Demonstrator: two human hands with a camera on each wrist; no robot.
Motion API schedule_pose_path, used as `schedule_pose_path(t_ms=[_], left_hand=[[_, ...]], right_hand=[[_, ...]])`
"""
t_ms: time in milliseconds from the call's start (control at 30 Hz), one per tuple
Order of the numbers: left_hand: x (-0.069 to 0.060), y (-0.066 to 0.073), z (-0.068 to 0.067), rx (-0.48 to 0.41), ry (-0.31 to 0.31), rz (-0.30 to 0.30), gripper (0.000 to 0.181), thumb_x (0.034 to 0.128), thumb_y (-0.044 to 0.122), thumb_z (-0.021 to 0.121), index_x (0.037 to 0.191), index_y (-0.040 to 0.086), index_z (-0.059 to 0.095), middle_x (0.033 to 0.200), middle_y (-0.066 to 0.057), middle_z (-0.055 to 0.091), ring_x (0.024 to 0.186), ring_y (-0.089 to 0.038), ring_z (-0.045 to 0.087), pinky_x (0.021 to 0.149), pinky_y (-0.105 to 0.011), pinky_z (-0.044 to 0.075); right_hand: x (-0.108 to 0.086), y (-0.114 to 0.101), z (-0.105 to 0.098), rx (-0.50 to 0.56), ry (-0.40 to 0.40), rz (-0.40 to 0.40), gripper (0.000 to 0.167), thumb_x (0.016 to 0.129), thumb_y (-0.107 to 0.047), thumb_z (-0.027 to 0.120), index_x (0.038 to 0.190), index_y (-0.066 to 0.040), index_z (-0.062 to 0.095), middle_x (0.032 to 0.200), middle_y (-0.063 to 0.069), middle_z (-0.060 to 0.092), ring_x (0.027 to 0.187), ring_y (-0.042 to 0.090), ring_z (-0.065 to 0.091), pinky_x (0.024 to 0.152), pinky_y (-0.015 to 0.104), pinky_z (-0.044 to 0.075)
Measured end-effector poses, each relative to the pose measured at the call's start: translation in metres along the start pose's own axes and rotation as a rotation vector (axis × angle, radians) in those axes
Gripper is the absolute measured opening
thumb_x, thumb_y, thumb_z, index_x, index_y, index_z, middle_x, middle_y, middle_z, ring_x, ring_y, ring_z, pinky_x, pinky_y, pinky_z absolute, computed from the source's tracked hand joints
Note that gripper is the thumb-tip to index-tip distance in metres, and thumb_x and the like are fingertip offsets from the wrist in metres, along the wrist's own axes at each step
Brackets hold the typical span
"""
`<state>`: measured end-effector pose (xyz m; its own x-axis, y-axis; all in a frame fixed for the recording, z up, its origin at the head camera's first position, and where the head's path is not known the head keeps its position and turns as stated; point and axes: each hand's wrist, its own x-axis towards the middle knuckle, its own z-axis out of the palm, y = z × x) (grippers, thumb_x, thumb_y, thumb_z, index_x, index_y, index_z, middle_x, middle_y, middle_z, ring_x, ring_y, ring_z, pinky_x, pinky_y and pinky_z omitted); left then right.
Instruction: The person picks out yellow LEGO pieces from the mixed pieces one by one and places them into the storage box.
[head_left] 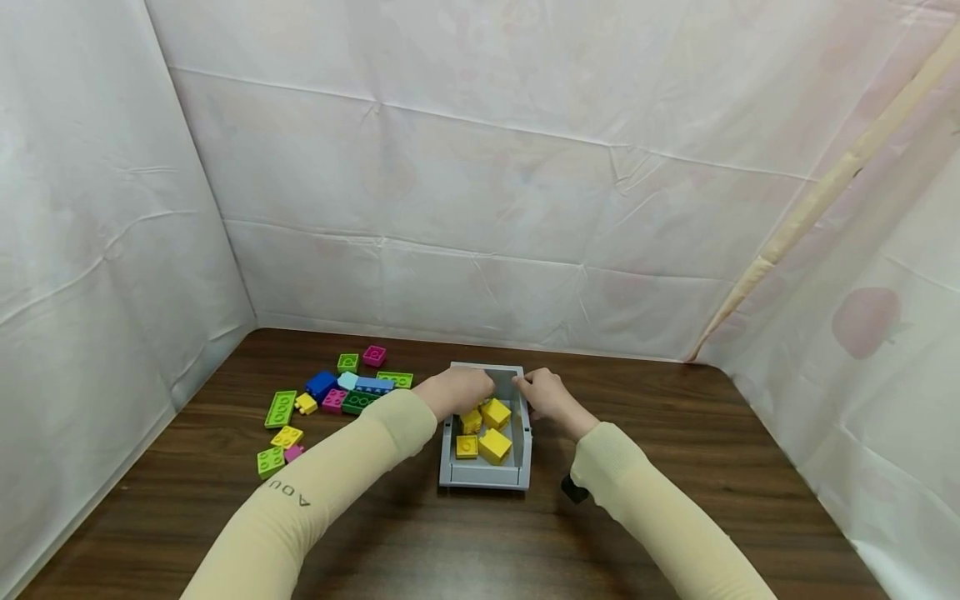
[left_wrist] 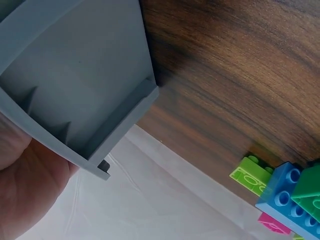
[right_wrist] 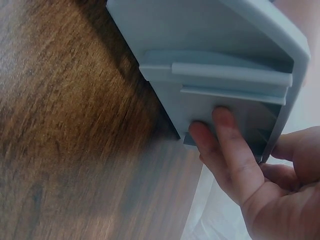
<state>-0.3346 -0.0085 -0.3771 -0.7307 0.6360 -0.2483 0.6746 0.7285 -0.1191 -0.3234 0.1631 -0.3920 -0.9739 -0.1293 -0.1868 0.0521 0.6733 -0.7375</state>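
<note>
Right grip (head_left: 547,394) pinches the gray bin (head_left: 483,477), long axis pointing forward; left grip (head_left: 457,390) unclear.

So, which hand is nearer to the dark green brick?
Left. The left hand is over the left side of the bin, to the right of the dark green brick; the right hand is farther away, at the bin's right wall.

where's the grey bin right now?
Head view: the grey bin is on the table, below centre, left grip over its left side, right grip at its right, loose bricks farther left.
</note>
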Motion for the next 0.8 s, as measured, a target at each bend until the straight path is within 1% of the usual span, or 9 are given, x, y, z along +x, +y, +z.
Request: schedule_pose_path(t_ms=[133, 267, 400, 500, 600, 733, 800], left_hand=[[-0.001, 0.000, -0.002, -0.012, -0.014, -0.015, 0.023, 0.0894, 0.008, 0.064, 0.112, 0.015, 0.065, 0.101, 0.001, 0.066, 0.078, -0.011, 0.055, 0.078, -0.026, 0.052], [-0.002, 0.000, -0.003, -0.014, -0.012, -0.025, 0.022, 0.0898, 0.008, 0.063, 0.111, 0.015, 0.065, 0.101, 0.000, 0.066, 0.077, -0.011, 0.054, 0.077, -0.026, 0.052], [-0.004, 0.000, -0.004, -0.011, -0.008, -0.021, 0.022, 0.0911, 0.008, 0.061, 0.113, 0.014, 0.065, 0.102, 0.000, 0.066, 0.079, -0.011, 0.054, 0.078, -0.026, 0.052], [-0.006, 0.000, -0.005, -0.019, 0.004, -0.022, 0.022, 0.0917, 0.009, 0.061, 0.113, 0.013, 0.064, 0.101, 0.000, 0.066, 0.079, -0.010, 0.056, 0.078, -0.026, 0.052], [-0.011, 0.000, -0.008, -0.058, 0.023, -0.031, 0.025, 0.0924, 0.008, 0.059, 0.116, 0.012, 0.064, 0.105, -0.001, 0.066, 0.083, -0.012, 0.059, 0.079, -0.027, 0.052], [-0.018, 0.000, -0.014, -0.113, 0.058, -0.035, 0.031, 0.0921, 0.007, 0.059, 0.123, 0.011, 0.062, 0.113, -0.003, 0.065, 0.096, -0.014, 0.062, 0.084, -0.029, 0.052], [-0.021, -0.001, -0.016, -0.122, 0.080, -0.027, 0.033, 0.0906, 0.007, 0.061, 0.123, 0.011, 0.062, 0.115, -0.003, 0.065, 0.100, -0.015, 0.062, 0.087, -0.030, 0.052]], right_hand=[[0.000, -0.001, 0.000, 0.002, -0.001, 0.005, 0.035, 0.100, -0.027, 0.046, 0.097, 0.001, 0.067, 0.084, 0.012, 0.064, 0.065, 0.018, 0.064, 0.060, 0.035, 0.058], [0.000, -0.001, 0.000, 0.004, -0.001, 0.004, 0.035, 0.100, -0.027, 0.047, 0.097, 0.002, 0.067, 0.085, 0.012, 0.064, 0.065, 0.018, 0.064, 0.059, 0.034, 0.058], [0.000, -0.002, 0.000, -0.010, 0.001, 0.004, 0.036, 0.100, -0.027, 0.046, 0.097, 0.002, 0.067, 0.083, 0.012, 0.064, 0.065, 0.018, 0.064, 0.057, 0.032, 0.057], [-0.001, -0.001, 0.000, -0.017, 0.002, 0.006, 0.036, 0.100, -0.027, 0.046, 0.099, 0.002, 0.067, 0.083, 0.012, 0.064, 0.064, 0.018, 0.064, 0.057, 0.032, 0.057], [-0.001, -0.001, 0.000, -0.019, 0.005, 0.009, 0.036, 0.100, -0.027, 0.046, 0.100, 0.001, 0.067, 0.085, 0.012, 0.064, 0.064, 0.017, 0.064, 0.057, 0.032, 0.057], [-0.001, -0.001, 0.000, -0.021, 0.008, 0.011, 0.036, 0.100, -0.028, 0.046, 0.102, 0.001, 0.067, 0.089, 0.012, 0.065, 0.065, 0.017, 0.064, 0.057, 0.032, 0.057], [-0.002, -0.002, -0.001, -0.023, 0.008, 0.014, 0.036, 0.100, -0.027, 0.046, 0.103, 0.002, 0.067, 0.092, 0.013, 0.065, 0.066, 0.017, 0.065, 0.057, 0.032, 0.057]])
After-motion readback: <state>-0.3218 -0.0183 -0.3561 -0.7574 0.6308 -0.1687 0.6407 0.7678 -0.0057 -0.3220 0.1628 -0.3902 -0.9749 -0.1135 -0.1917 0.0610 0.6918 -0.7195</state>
